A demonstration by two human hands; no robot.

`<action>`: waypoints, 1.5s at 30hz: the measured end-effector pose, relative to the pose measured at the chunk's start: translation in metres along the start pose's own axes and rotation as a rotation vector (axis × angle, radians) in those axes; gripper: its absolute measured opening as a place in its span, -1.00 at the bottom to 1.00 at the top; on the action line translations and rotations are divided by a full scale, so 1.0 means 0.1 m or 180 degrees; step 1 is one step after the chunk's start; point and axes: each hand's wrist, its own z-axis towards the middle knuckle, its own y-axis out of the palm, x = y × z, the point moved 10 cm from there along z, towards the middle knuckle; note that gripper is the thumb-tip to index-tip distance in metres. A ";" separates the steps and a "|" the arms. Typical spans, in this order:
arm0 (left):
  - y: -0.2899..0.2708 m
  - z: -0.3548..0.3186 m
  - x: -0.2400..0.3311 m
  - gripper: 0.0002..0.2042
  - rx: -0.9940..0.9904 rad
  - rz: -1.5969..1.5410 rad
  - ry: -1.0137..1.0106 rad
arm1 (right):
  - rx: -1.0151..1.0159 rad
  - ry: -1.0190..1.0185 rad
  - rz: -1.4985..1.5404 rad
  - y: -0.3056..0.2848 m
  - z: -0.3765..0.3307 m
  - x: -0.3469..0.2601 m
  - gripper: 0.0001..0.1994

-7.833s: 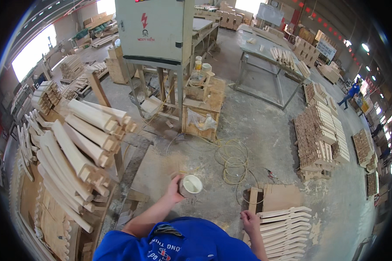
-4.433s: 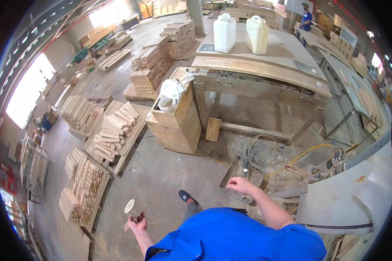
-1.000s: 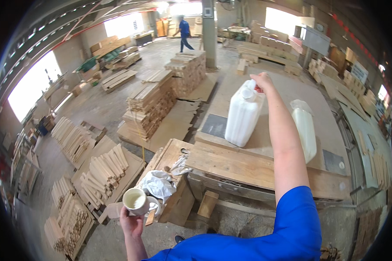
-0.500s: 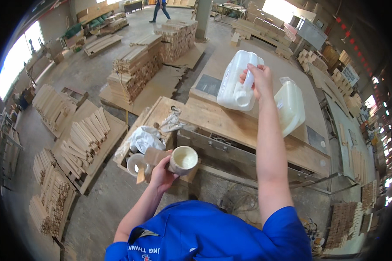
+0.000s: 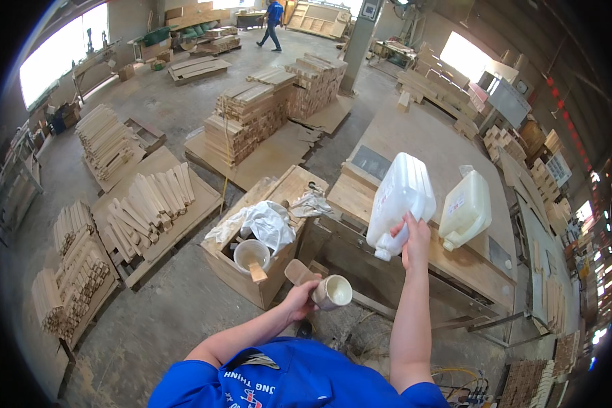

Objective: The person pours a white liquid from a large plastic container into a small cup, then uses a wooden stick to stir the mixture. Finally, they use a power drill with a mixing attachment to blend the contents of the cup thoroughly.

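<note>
Two hands are busy: the right hand (image 5: 415, 234) grips a tilted white jug (image 5: 400, 200) above the tabletop (image 5: 421, 146), the left hand (image 5: 299, 299) clasps a small cup (image 5: 333, 292).

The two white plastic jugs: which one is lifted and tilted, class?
The nearer jug, gripped by the right hand above the cup; the other jug rests on the workbench.

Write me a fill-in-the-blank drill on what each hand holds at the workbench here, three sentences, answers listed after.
1. The right hand tilts a white plastic ____ with its spout pointing down.
2. The left hand holds a small ____ below that spout.
3. A second, cream-coloured jug rests on the wooden ____ beside the tilted one.

Missing words: jug; cup; workbench
</note>
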 end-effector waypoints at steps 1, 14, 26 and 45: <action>-0.02 -0.01 -0.03 -0.69 -0.0087 -0.0033 -0.0007 | 0.0116 -0.0100 -0.0096 -0.04 -0.05 0.03 -0.83; -0.33 -0.25 -0.36 -0.70 0.0050 0.0226 -0.0356 | 0.0793 -0.1162 -0.0404 -0.24 -0.60 0.35 -0.82; -0.56 -0.20 -0.45 -0.71 -0.0119 -0.0055 -0.0300 | 0.0890 -0.1307 -0.0493 -0.11 -0.68 0.39 -0.84; -0.38 -0.18 -0.39 -0.68 -0.0177 0.0235 -0.0343 | 0.0955 -0.1365 -0.0623 -0.18 -0.70 0.44 -0.85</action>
